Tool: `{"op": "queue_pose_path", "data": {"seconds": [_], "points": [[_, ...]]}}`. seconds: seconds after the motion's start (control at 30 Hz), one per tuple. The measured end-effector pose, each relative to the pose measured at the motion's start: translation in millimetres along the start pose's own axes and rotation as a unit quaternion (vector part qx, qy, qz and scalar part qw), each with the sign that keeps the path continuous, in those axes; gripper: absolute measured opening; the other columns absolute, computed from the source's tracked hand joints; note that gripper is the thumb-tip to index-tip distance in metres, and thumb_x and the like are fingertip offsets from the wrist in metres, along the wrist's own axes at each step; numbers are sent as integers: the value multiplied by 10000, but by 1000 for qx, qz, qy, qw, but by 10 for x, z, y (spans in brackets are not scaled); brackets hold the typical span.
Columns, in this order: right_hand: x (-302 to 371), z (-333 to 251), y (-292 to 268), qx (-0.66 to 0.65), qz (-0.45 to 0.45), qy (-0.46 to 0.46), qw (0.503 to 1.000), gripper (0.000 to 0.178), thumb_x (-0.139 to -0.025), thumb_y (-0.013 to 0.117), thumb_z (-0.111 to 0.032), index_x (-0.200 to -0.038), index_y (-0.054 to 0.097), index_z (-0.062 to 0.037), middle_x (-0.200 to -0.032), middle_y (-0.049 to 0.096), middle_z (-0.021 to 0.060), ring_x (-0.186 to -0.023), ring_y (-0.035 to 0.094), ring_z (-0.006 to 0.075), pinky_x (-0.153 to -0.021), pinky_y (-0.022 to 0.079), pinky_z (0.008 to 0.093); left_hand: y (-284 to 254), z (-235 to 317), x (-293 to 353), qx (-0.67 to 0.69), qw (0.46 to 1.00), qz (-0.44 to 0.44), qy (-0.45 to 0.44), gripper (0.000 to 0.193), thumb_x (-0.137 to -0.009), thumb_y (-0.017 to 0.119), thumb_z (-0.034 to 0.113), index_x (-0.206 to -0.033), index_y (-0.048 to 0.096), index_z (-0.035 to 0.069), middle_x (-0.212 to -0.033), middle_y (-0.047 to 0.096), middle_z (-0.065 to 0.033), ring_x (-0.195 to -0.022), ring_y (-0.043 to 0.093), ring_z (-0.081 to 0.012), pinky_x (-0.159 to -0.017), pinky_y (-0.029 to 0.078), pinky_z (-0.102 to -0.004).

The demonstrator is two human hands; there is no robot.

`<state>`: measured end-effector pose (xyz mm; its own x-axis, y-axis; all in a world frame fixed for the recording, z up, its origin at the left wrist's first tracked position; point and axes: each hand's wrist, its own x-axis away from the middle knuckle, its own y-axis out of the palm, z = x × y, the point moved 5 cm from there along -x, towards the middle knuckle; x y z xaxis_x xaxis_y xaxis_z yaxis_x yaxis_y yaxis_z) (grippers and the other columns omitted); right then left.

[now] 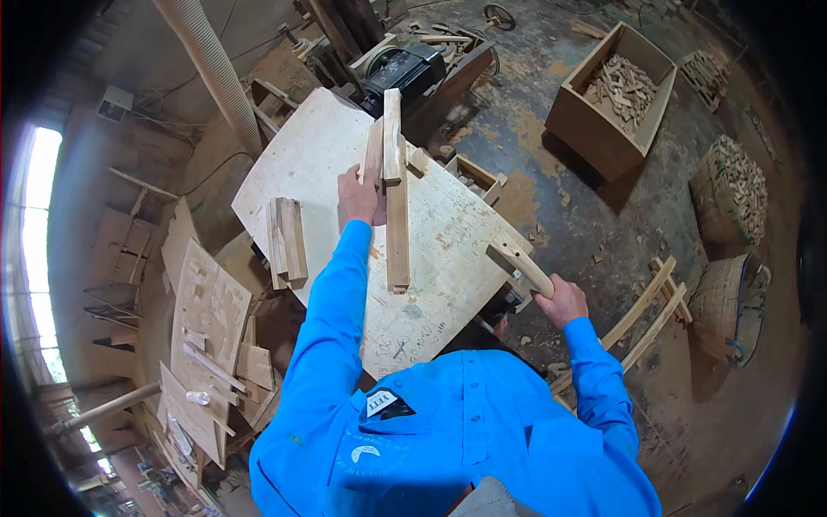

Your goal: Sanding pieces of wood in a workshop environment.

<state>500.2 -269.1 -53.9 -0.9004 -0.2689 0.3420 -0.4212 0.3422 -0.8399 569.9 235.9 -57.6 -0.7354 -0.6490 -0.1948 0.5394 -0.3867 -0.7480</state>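
Observation:
My left hand (360,195) is on the pale worktable (439,228), its fingers closed on a short wooden piece (374,153). That piece lies against a long wooden strip (398,233), with another wooden piece (392,129) on its far end. Off the table's right edge, my right hand (562,301) grips the near end of a slightly curved wooden piece (527,265). Its far end tilts toward the table and shows dark marks or holes. Left of my left hand, several wooden bars (287,239) lie side by side on the table.
A black motor (405,76) stands beyond the table, and a hose (215,73) rises at its left. Far right are a large box (594,121) of wood scraps, a filled basket (728,194) and another basket (728,302). Curved slats (642,319) lie nearby; boards (207,319) stand left.

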Motion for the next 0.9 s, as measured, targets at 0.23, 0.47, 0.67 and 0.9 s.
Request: {"op": "queue_pose_path", "data": {"seconds": [0.23, 0.47, 0.67, 0.9], "points": [[-116, -129, 41, -4, -18, -43, 999, 385, -830, 766, -390, -985, 654, -56, -926, 739, 248, -909, 715, 466, -800, 560, 574, 128, -767, -287, 99, 987, -18, -129, 403, -984, 716, 305, -1278, 727, 30, -1183, 710, -212, -1128, 693, -356, -1003, 553, -430], [-86, 46, 125, 16, -34, -9, 999, 435, -842, 763, -444, -1049, 674, -71, -959, 756, 215, -918, 731, 448, -831, 570, 569, 323, -317, -450, 104, 990, -41, -90, 352, -980, 761, 232, -1222, 740, -22, -981, 773, -153, -823, 751, -225, -687, 619, -333], [-61, 22, 71, 17, -26, -15, 999, 422, -845, 783, -432, -1047, 674, -77, -924, 753, 225, -878, 734, 444, -788, 574, 565, 413, -262, -482, 225, 955, -72, -179, 332, -966, 788, 213, -1200, 744, -18, -993, 769, -138, -795, 737, -179, -658, 608, -320], [-84, -2, 69, 8, -39, -5, 999, 412, -834, 772, -396, -1065, 670, -70, -918, 742, 256, -886, 725, 466, -787, 571, 568, 457, -256, -483, 139, 973, -47, -180, 339, -1003, 707, 307, -1241, 747, 69, -1163, 741, -162, -1020, 727, -282, -896, 583, -417]]}}
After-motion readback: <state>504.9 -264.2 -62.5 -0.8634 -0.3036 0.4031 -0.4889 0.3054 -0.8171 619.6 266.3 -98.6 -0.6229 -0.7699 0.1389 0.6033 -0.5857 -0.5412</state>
